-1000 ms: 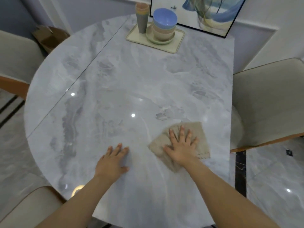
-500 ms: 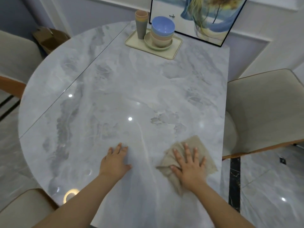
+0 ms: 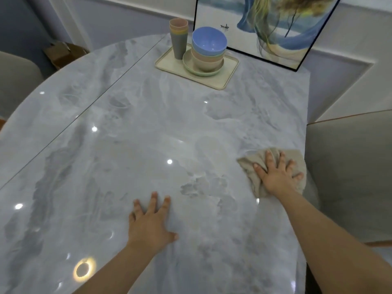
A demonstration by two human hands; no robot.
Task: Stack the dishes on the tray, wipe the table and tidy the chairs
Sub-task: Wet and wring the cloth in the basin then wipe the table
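My right hand presses flat, fingers spread, on a crumpled beige cloth at the right edge of the grey marble table. Flat on the bare tabletop, near the front, lies my left hand with straight fingers, holding nothing. At the far end stands a cream tray. On it are stacked cups and a stack of bowls, blue one on top, set on a pale green plate.
A beige chair stands close against the table's right side. Another chair is at the far left. A framed picture leans on the wall behind the tray. A cardboard box sits on the floor at the back left.
My right hand has slid the cloth to the right and away from me, up to the table's right edge. The left hand has stayed flat on the table.
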